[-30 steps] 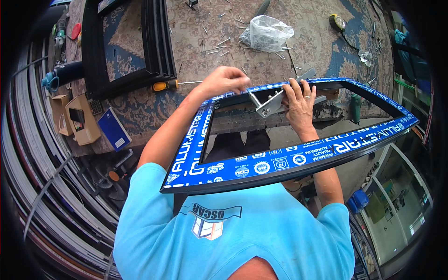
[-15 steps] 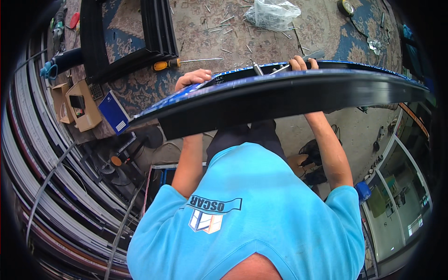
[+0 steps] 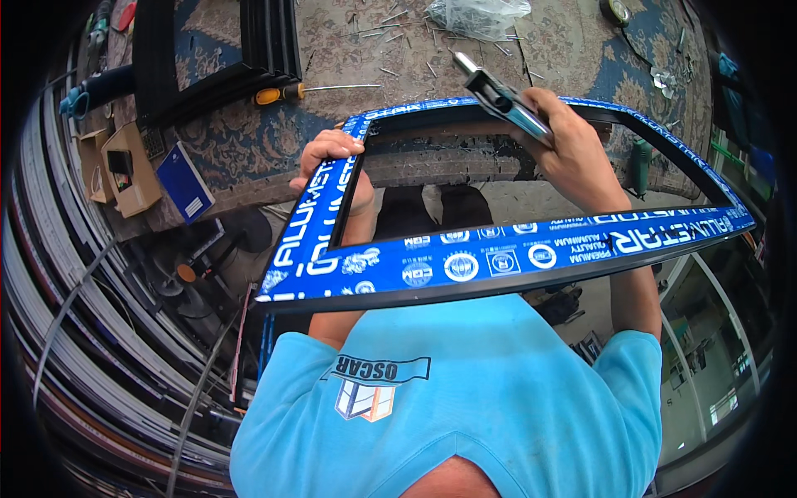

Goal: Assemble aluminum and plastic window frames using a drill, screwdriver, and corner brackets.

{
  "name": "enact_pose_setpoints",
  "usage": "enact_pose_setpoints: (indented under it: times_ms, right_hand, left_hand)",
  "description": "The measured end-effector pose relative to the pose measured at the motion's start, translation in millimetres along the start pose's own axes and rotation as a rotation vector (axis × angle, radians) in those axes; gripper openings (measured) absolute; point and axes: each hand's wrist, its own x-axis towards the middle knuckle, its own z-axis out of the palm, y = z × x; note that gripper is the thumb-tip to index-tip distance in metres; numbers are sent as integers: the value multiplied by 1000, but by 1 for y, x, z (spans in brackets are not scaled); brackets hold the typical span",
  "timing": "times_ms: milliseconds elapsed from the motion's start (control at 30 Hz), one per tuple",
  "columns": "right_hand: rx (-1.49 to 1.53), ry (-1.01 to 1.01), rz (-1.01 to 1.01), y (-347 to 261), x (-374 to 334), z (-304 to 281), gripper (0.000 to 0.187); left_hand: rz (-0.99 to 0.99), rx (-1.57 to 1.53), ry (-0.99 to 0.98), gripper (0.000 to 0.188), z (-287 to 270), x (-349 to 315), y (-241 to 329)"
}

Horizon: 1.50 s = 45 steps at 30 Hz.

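Observation:
A rectangular black frame, its face covered in printed blue film, is held tilted in front of my chest. My left hand grips its left bar, fingers wrapped over the film. My right forearm passes under the near bar and up through the frame's opening. Closed around a silver hand riveter, my right hand holds it over the far bar, nose pointing away to the left. The riveter's lower handle is partly hidden by my palm.
Beyond the frame is a carpet-covered table with scattered thin metal pins and a clear plastic bag. Stacked black frames, a yellow-handled screwdriver, a blue notebook and a cardboard box lie left. Long profiles fill a rack.
The frame has turned from nearly edge-on to show its blue face, its near bar coming lower toward me. My right hand has lifted the riveter into clear view above the far bar.

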Motion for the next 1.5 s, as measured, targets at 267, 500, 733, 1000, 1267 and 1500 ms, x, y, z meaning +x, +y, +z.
enact_pose_setpoints:
  times_ms: [267, 500, 733, 1000, 1267, 1500]
  right_hand:
    - [1108, -288, 9, 94, -79, 128, 50]
    - [817, -440, 5, 18, -34, 173, 31]
    - [1510, -429, 188, -15, -18, 219, 61]
    - [1402, -427, 151, -28, -12, 206, 40]
    - [430, -431, -113, -24, -6, 168, 23]
    - [654, -114, -76, 3, -13, 259, 28]
  left_hand:
    - [-198, -91, 115, 57, 11, 10, -6]
    - [-276, 330, 255, 26, -19, -31, -6]
    - [-228, 173, 114, 23, -13, -13, -9]
    - [-194, -19, 2, 20, -15, 4, -2]
    - [-144, -135, 95, 21, 3, 9, 6]
    - [-483, -101, 37, 25, -20, 11, 15]
